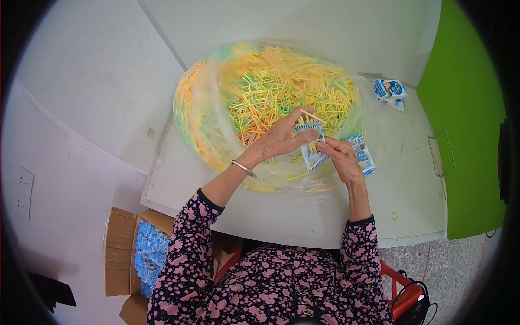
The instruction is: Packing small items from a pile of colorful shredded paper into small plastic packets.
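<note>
A large clear plastic bag (215, 89) lies open on the table, full of thin yellow, green and pink sticks (265, 100). Over its near right side, my left hand (283, 136) is closed on a few pale yellow sticks (312, 116) at the top of a small blue-and-white packet (314, 159). Some sticks show inside the packet's mouth. My right hand (344, 158) pinches the packet's right edge between thumb and fingers. Under and beside that hand, another blue-and-white packet (364, 157) lies flat on the table.
More blue-and-white packets (390, 89) lie at the back right. Rubber bands (394, 215) and loose sticks (418, 149) are scattered on the right of the white table (346, 230). A cardboard box (120, 252) of blue packets (149, 252) stands low left. A green panel (460, 135) borders the right.
</note>
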The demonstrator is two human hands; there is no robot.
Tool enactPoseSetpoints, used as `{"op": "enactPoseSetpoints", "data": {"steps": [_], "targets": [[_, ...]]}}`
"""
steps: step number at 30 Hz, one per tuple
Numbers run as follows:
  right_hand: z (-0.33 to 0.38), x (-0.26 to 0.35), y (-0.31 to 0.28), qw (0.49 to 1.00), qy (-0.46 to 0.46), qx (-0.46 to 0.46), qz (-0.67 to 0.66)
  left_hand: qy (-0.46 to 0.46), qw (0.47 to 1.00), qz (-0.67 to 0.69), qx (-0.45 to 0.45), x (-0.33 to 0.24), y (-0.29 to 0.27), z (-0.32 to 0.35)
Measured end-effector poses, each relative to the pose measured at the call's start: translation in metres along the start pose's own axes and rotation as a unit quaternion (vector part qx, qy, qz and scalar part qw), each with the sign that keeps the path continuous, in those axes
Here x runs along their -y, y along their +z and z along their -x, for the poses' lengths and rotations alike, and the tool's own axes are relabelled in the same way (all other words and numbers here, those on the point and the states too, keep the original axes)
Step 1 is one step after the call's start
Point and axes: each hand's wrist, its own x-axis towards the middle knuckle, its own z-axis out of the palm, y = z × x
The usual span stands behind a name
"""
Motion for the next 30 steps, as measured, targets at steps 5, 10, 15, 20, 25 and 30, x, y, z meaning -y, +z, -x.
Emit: {"op": "enactPoseSetpoints", "data": {"steps": [5, 10, 15, 20, 25, 30], "targets": [[0.000, 0.002, 0.003, 1.000, 0.000, 0.011, -0.006, -0.037, 0.984, -0.148, 0.093, -0.015, -0.009, 0.000], [0.000, 0.014, 0.015, 0.998, 0.006, 0.011, -0.053, -0.038, 0.996, -0.042, 0.072, -0.006, -0.014, -0.003], [-0.002, 0.009, 0.013, 0.999, 0.033, 0.015, -0.029, -0.059, 0.992, 0.103, 0.038, 0.001, -0.007, -0.005], [-0.002, 0.010, 0.017, 0.999, 0.048, 0.009, -0.016, -0.036, 0.999, 0.003, 0.040, 0.002, -0.004, -0.008], [-0.001, 0.010, 0.014, 0.999, 0.035, 0.014, -0.004, -0.050, 0.998, -0.021, 0.042, -0.002, -0.006, -0.011], [-0.002, 0.005, 0.013, 0.999, 0.021, 0.011, -0.036, -0.063, 0.996, -0.003, 0.063, 0.002, -0.010, -0.012]]}}
